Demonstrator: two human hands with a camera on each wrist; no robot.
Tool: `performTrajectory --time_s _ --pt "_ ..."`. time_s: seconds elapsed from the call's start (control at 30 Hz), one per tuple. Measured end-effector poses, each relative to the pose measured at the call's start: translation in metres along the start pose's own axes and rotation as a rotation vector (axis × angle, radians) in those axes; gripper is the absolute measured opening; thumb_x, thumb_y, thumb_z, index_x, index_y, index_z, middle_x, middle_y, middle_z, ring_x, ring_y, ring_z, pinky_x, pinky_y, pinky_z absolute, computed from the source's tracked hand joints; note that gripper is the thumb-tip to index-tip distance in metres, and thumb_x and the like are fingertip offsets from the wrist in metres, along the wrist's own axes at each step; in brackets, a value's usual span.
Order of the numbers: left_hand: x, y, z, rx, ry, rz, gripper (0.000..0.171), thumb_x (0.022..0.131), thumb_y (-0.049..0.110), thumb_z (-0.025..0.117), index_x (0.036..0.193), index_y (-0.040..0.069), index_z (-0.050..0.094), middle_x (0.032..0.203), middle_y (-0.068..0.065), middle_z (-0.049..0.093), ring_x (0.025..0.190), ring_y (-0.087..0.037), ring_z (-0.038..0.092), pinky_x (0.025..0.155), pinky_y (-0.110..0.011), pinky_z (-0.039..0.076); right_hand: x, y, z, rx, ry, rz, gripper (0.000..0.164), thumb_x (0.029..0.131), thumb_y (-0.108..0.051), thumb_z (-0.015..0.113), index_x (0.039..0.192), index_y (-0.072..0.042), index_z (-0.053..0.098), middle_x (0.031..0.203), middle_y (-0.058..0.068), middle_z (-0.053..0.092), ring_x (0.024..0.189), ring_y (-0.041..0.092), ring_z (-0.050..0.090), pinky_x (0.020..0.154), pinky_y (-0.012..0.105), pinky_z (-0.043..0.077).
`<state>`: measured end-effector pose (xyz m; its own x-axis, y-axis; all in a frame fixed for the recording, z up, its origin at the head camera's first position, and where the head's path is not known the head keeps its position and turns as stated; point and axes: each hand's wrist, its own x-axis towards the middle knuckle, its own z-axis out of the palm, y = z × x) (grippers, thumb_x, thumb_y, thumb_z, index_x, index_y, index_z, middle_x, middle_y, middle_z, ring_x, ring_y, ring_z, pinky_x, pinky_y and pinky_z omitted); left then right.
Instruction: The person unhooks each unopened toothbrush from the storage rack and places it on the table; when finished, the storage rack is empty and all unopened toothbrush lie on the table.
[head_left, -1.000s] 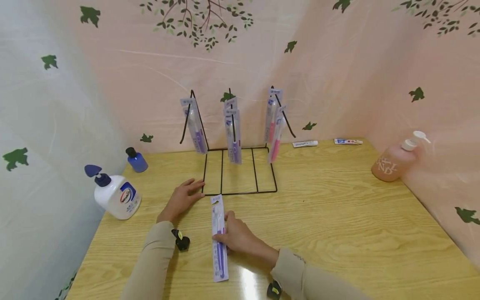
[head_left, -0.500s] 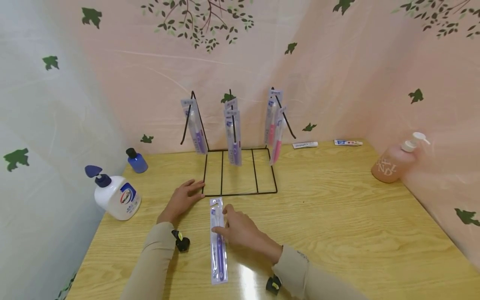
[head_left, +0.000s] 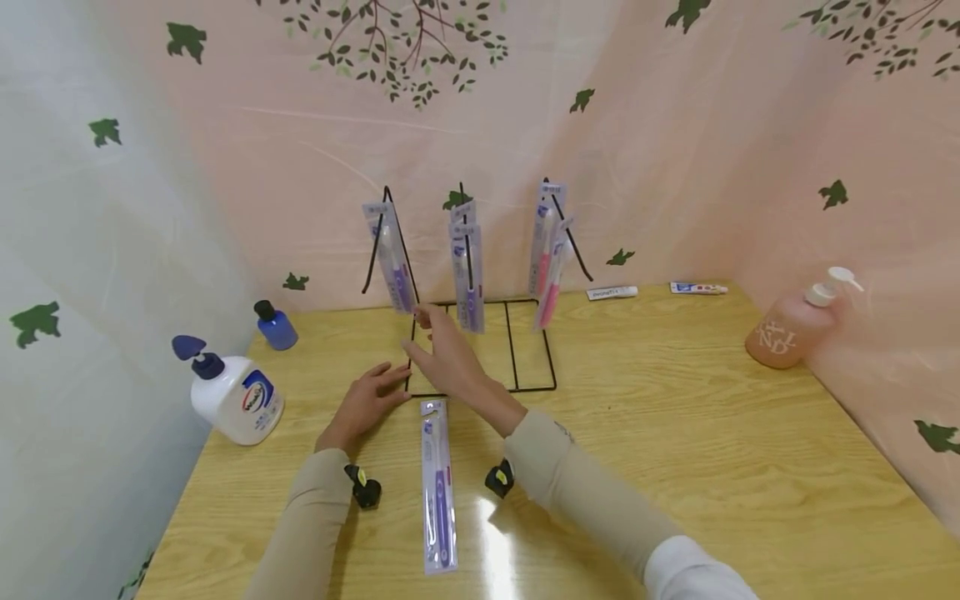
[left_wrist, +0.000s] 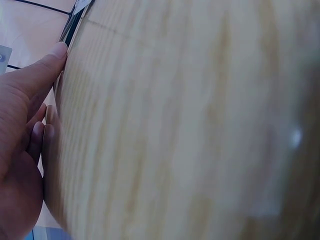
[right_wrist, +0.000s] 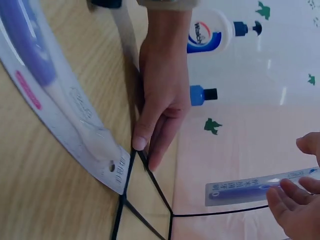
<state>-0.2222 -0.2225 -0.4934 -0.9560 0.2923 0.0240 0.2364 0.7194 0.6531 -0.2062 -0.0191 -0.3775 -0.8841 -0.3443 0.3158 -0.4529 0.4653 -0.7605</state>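
A packaged purple toothbrush (head_left: pixel 438 492) lies flat on the wooden table, its hook end close to the front bar of a black wire rack (head_left: pixel 512 350). My left hand (head_left: pixel 369 402) rests at the rack's front left corner, fingers extended along the wire. Above the rack's left side is my right hand (head_left: pixel 453 354), thumb and fingers spread apart with nothing held. In the right wrist view, those fingertips overlap a hanging packaged purple toothbrush (right_wrist: pixel 237 193), which hangs on the rack's left hook. More packaged toothbrushes hang from the middle hook, purple (head_left: pixel 470 283), and the right hook, pink (head_left: pixel 553 287).
At left stand a white pump bottle (head_left: pixel 238 400) and a small blue bottle (head_left: pixel 277 329). Two small tubes, one white (head_left: pixel 612 292) and one printed (head_left: pixel 697 288), lie along the back edge. A pink pump bottle (head_left: pixel 791 329) stands at right, near the cloth wall.
My right hand has let go of the toothbrush on the table and moved up and forward over the rack toward the left hook. The left hand has stayed at the corner.
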Motion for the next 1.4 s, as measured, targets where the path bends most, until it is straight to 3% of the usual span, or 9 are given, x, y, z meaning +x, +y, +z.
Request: performTrajectory --time_s 0.23,0.5,0.73,0.97,1.2,1.4 --pt "0.002 0.0 0.0 0.005 0.012 0.019 0.048 0.092 0.031 0.064 0.136 0.016 0.056 0.149 -0.017 0.04 0.139 -0.041 0.032 0.111 -0.062 0.025 0.039 -0.003 0.011 -0.06 0.095 0.004 0.057 0.097 -0.024 0.055 0.146 -0.006 0.031 0.141 0.011 0.043 0.129 0.024 0.045 0.108 0.035 0.04" --pt "0.002 0.001 0.004 0.024 0.031 0.059 0.047 0.091 0.029 0.065 0.135 0.013 0.057 0.147 -0.013 0.045 0.138 -0.041 0.034 0.11 -0.06 0.028 0.075 0.001 0.018 -0.049 0.268 0.056 0.054 0.096 -0.024 0.056 0.143 -0.006 0.035 0.138 0.012 0.044 0.121 0.023 0.048 0.1 0.038 0.045" --pt "0.002 0.002 0.004 0.021 0.036 0.059 0.046 0.09 0.028 0.066 0.134 0.013 0.058 0.146 -0.009 0.047 0.138 -0.039 0.034 0.111 -0.06 0.027 0.099 -0.005 0.017 -0.006 0.244 0.118 0.054 0.097 -0.027 0.056 0.143 -0.009 0.034 0.133 0.011 0.048 0.115 0.022 0.053 0.095 0.036 0.049" --pt "0.002 0.001 0.003 0.015 0.025 0.031 0.045 0.091 0.029 0.065 0.134 0.016 0.058 0.147 -0.008 0.045 0.139 -0.039 0.032 0.111 -0.061 0.025 0.107 -0.005 0.02 0.026 0.243 0.135 0.052 0.098 -0.024 0.055 0.143 -0.008 0.034 0.133 0.011 0.052 0.116 0.023 0.056 0.097 0.036 0.048" --pt "0.0 0.001 0.003 0.011 0.018 0.025 0.045 0.091 0.031 0.065 0.134 0.017 0.058 0.148 -0.011 0.044 0.139 -0.04 0.033 0.111 -0.061 0.026 0.105 -0.001 0.024 0.093 0.254 0.096 0.041 0.1 -0.016 0.046 0.14 -0.009 0.037 0.111 0.011 0.062 0.089 0.021 0.061 0.075 0.033 0.052" --pt "0.0 -0.001 0.001 0.022 0.037 0.042 0.046 0.09 0.03 0.066 0.133 0.015 0.058 0.147 -0.012 0.045 0.137 -0.042 0.034 0.11 -0.061 0.026 0.095 0.002 0.021 0.182 0.207 0.028 0.044 0.1 -0.014 0.045 0.142 -0.008 0.035 0.108 0.012 0.06 0.086 0.019 0.06 0.067 0.025 0.052"
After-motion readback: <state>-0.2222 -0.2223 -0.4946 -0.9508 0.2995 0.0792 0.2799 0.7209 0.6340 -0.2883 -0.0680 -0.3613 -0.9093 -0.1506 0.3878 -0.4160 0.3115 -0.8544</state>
